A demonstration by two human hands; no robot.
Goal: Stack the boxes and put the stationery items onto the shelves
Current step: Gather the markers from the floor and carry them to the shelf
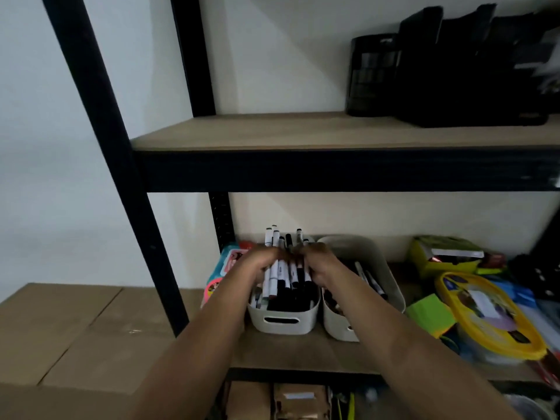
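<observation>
Gripping a bundle of markers (283, 268) between left hand (257, 265) and right hand (318, 262), fingers of both curling round the upright barrels, caps protruding toward 12 o'clock. Holding the bundle just above and partly inside a white bin (285, 316) on the lower shelf (297, 350), second white bin (363, 268) touching it at 3 o'clock. Noting cardboard boxes (75, 328) at 9 o'clock and black organisers (439, 71) on the upper shelf (303, 131) at 1 o'clock.
</observation>
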